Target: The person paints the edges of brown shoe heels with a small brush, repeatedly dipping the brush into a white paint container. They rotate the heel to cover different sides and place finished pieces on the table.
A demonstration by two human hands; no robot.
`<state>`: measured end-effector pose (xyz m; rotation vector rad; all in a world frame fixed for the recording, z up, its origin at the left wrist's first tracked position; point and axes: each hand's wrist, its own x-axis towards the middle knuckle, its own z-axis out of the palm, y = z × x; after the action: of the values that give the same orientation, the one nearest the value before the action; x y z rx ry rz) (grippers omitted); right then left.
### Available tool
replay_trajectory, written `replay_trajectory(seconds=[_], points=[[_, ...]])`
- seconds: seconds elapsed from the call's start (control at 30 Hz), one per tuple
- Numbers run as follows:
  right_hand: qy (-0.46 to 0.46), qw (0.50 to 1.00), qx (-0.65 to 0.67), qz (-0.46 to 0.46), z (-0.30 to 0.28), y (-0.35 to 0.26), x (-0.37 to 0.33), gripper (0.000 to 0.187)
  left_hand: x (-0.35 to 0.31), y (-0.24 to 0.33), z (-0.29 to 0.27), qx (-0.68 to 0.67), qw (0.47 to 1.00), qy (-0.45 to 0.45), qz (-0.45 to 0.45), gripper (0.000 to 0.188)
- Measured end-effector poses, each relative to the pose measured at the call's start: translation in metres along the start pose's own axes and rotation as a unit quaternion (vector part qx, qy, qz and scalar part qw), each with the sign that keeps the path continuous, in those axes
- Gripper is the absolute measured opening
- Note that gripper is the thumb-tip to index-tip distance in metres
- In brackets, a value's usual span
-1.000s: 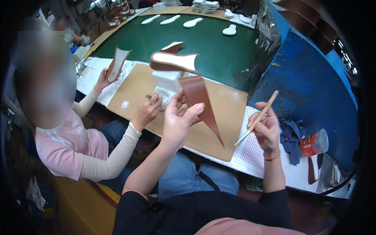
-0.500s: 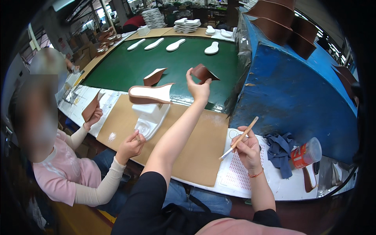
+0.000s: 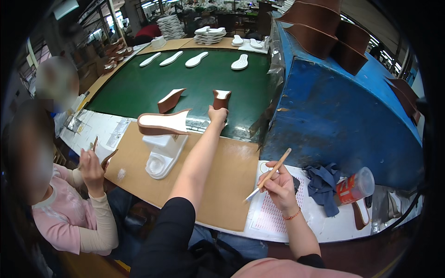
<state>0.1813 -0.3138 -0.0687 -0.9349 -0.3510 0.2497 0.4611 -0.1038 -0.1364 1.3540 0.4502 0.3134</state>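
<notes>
Brown white-topped wedge [image 3: 221, 100], left hand [image 3: 218, 115]; wooden brush [image 3: 277, 165], tilted, right hand [image 3: 282, 190].

From a head close above the near edge of the brown mat [image 3: 227, 185], we look down and forward across it in wide fisheye.

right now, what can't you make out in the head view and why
- Head view: the lower part of the brown wedge, covered by the left hand.
- Head view: whether the brush in the right hand carries anything; its tip is too small.
- Head view: the printed sheet's small marks, too fine to read.
- Head view: the tops of the stacked brown pieces, cut off by the upper edge.
</notes>
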Motion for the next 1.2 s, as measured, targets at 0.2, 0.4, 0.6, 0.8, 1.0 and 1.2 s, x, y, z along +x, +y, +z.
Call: replay_trajectory(seconds=[0.2, 0.4, 0.6, 0.8, 1.0, 1.2], points=[[-0.002, 1.000, -0.012, -0.006, 0.003, 0.001, -0.002, 0.043, -0.083, 0.043, -0.032, 0.186, 0.976, -0.095, 0.056, 0.082], [0.013, 1.000, -0.006, -0.019, 0.007, 0.001, -0.003, 0.042, -0.154, 0.114, -0.109, 0.230, 0.854, -0.335, 0.325, 0.074], [0.019, 0.999, -0.017, -0.028, 0.009, 0.003, -0.003, 0.042, -0.118, 0.188, -0.181, 0.669, 0.680, -0.024, 0.301, 0.086], [0.031, 0.999, -0.018, -0.031, 0.014, 0.007, 0.002, 0.042, -0.121, 0.192, -0.215, 0.658, 0.719, -0.055, 0.219, 0.056], [0.040, 0.996, -0.071, -0.025, 0.032, 0.004, 0.019, 0.040, -0.185, 0.151, -0.258, 0.231, 0.938, -0.127, 0.225, 0.066], [0.012, 0.985, -0.151, -0.079, 0.081, 0.035, 0.074, 0.040, -0.287, 0.077, -0.301, -0.323, 0.880, -0.321, -0.135, 0.056]])
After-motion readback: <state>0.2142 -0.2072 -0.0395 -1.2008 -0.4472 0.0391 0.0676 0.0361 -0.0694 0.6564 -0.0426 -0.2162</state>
